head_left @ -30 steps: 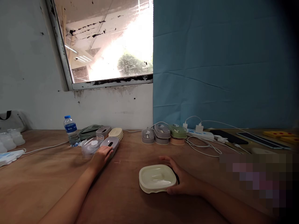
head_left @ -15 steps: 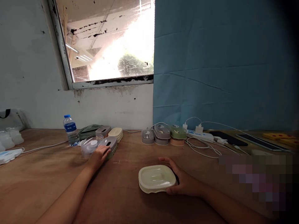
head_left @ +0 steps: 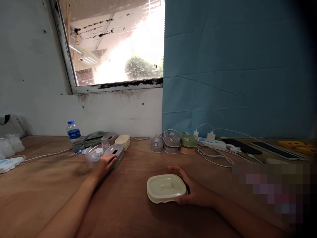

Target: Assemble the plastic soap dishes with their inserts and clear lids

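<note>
My right hand (head_left: 194, 191) grips the right end of a cream oval plastic box part (head_left: 158, 188), thumb at the near side and fingers around the far side. A raised rectangle sits in the middle of its recessed top. My left hand (head_left: 104, 164) reaches forward to a stack of oval box parts, its fingers curled on the near edge of the lilac lid (head_left: 118, 149) on top. That lid has a dark slot, and greenish parts lie under it. The left thumb is hidden. Touching distance away on the left are clear plastic covers (head_left: 95, 153).
Behind the left stack stand cream parts (head_left: 123, 139) and another lilac lid (head_left: 109, 137). A water bottle (head_left: 75, 138) is farther left. Finished-looking grey boxes (head_left: 172, 138) and a green box (head_left: 188, 139) stand at the back. Cables, a power strip (head_left: 213, 143) and phones (head_left: 242, 146) lie right.
The view has shifted very slightly. Both hands keep the same places, the right one still on the cream box part and the left one at the lilac lid.
</note>
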Motion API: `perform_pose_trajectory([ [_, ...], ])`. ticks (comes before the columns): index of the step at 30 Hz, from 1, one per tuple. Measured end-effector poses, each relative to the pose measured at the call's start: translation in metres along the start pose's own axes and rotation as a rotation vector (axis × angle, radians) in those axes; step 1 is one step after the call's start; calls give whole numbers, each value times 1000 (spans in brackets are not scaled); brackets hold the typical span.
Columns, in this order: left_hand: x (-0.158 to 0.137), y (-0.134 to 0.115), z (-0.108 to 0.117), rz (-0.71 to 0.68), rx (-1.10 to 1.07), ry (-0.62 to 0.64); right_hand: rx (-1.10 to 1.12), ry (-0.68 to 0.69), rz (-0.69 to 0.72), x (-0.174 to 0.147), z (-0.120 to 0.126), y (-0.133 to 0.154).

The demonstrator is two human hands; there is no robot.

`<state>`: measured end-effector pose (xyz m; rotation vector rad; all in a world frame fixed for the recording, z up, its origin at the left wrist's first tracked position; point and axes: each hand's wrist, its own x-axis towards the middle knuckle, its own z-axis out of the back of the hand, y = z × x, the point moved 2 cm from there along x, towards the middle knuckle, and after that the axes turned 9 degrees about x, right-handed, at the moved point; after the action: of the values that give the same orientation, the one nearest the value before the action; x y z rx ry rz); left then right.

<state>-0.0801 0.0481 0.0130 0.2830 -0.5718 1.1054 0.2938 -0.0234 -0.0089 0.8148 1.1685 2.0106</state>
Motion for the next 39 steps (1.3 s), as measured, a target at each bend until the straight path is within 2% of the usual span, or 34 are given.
perform_pose_trajectory([
  [13, -2, 7, 9, 59, -98, 45, 10, 2, -20, 0, 0, 1],
  [23, -5, -1, 10, 71, -56, -36, 4, 5, -15, 0, 0, 2],
  [26, -5, -24, 15, -6, -30, -98, 2, 3, -12, 0, -1, 4],
  [28, -7, -53, 16, -164, -75, -72, 2, -8, -5, 1, -1, 5],
  [31, -13, -105, 12, -513, -235, 128, 1, -39, 15, 2, 0, 4],
  [33, -17, -133, 6, -649, -330, 229, -9, -46, 36, 3, 0, 3],
  [36, -19, -152, -1, -658, -405, 283, -38, -46, 42, 4, 0, 0],
  [39, -19, -150, -3, -585, -397, 310, -58, -68, 31, 5, -1, -2],
])
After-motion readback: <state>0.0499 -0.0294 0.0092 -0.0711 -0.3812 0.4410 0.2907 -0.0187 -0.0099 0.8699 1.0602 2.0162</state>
